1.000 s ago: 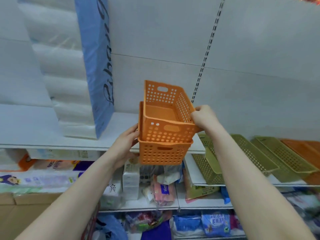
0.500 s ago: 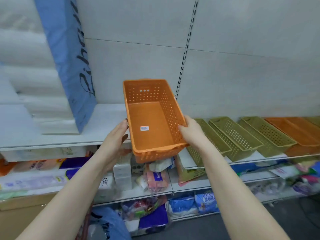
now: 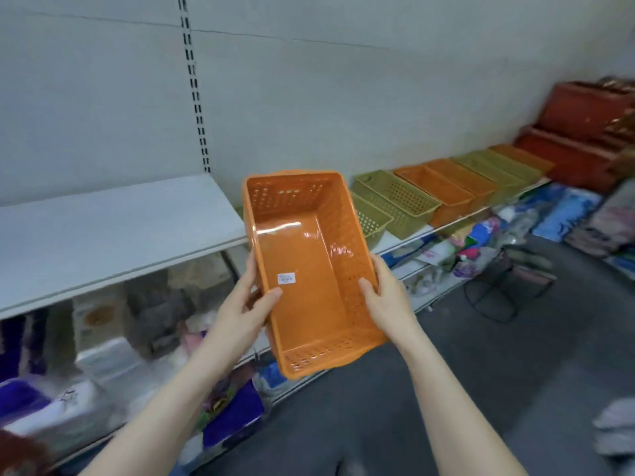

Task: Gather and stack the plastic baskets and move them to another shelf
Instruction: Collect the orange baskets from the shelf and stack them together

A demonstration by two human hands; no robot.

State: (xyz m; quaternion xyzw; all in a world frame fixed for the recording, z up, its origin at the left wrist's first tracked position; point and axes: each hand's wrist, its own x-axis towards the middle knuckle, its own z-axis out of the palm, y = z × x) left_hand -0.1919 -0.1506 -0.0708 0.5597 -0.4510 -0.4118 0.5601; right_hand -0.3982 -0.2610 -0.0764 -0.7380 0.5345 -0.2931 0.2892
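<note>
Two hands | left hand (image 3: pixel 240 314) and right hand (image 3: pixel 388 297) grip orange perforated basket (image 3: pixel 309 269) | white sticker inside

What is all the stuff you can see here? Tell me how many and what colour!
held basket: one showing, orange, in the air between both hands, white sticker inside; whether another nests beneath cannot be told
green baskets: several, olive green, on the shelf to the right
orange baskets: a few, orange, in the same row farther right
red-brown crates: a stack, count unclear, at the far right end
shelf: one bare white board, left of the held basket
packaged goods: many, mixed colours, blurred, on the lower shelves
floor: dark grey, lower right
left hand: one, grip on the basket's left wall
right hand: one, grip on its right wall
</note>
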